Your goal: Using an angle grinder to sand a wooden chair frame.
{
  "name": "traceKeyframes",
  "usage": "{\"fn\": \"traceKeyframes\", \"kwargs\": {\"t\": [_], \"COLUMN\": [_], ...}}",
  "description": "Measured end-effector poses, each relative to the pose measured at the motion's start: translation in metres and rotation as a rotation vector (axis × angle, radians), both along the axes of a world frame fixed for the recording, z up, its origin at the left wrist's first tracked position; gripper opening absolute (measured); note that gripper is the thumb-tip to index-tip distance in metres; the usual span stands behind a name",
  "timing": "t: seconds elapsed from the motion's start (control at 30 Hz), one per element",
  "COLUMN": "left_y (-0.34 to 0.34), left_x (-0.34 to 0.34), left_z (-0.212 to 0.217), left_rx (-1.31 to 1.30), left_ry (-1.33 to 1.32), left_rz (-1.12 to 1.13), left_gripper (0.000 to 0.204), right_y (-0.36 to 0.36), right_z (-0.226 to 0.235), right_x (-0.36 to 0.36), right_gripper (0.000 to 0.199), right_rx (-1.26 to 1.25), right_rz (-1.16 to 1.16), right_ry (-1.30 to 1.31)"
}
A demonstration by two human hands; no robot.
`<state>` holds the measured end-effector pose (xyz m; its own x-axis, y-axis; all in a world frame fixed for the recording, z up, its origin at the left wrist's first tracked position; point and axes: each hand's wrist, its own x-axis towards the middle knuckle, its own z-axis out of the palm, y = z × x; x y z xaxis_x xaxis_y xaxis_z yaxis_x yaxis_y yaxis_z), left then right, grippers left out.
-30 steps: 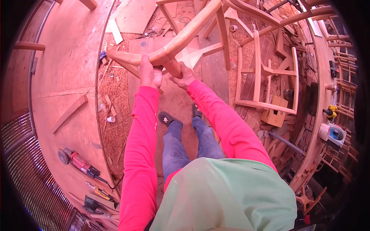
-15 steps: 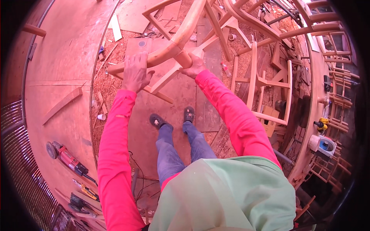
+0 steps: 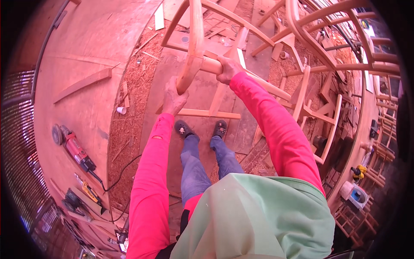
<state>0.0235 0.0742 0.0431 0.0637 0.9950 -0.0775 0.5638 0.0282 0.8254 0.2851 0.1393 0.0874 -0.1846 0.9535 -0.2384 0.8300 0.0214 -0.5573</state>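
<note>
An unpainted wooden chair frame (image 3: 196, 38) with a thick curved top rail is held tilted in front of me. My left hand (image 3: 174, 96) is closed round the lower end of that rail. Further to the right, my right hand (image 3: 229, 70) grips a round leg that joins the rail. Both sets of fingers are partly hidden by the wood. Below my hands, a straight crossbar of the frame (image 3: 207, 113) runs just beyond my shoes.
More chair frames (image 3: 317, 64) crowd the right side. A sheet-topped bench (image 3: 86, 56) on the left carries a curved wood piece (image 3: 84, 85), a red angle grinder (image 3: 74, 148) and other tools. Sawdust and offcuts litter the floor. A power cord (image 3: 125, 170) trails from the bench.
The chair frame has turned in my hands, bringing its crossbar level near my feet. My left hand has come nearer and to the right; my right hand has shifted slightly right.
</note>
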Motion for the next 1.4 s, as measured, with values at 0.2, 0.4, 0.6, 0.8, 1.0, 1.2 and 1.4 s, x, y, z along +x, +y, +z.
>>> {"fn": "traceKeyframes", "kwargs": {"t": [0.2,0.4,0.6,0.8,1.0,1.2,1.4], "left_y": [0.006,0.024,0.015,-0.007,-0.025,-0.022,0.005], "left_x": [-0.019,-0.023,-0.034,-0.06,-0.068,-0.07,-0.009], "left_z": [0.029,-0.01,-0.036,-0.057,-0.065,-0.099,-0.115], "left_rx": [-0.244,-0.26,-0.301,-0.226,-0.26,-0.163,0.0], "left_ry": [-0.457,-0.222,-0.475,-0.511,-0.551,-0.545,-0.375], "left_rz": [-0.008,0.299,0.523,0.61,0.73,0.775,0.747], "left_gripper": [0.055,0.058,0.045,0.044,0.036,0.038,0.056], "right_y": [-0.025,-0.044,-0.087,0.004,0.03,0.055,0.09], "right_z": [-0.043,-0.056,-0.099,-0.12,-0.136,-0.132,-0.173], "right_x": [-0.043,-0.07,0.047,0.082,0.076,0.074,0.138], "right_gripper": [0.044,0.046,0.071,0.072,0.035,0.035,0.031], "right_rx": [0.123,0.264,0.395,-0.192,-0.296,-0.315,-0.305], "right_rz": [0.161,0.234,-1.022,-1.315,-1.44,-1.198,-1.061], "right_ry": [-0.049,-0.145,0.209,1.369,1.248,1.33,1.378]}}
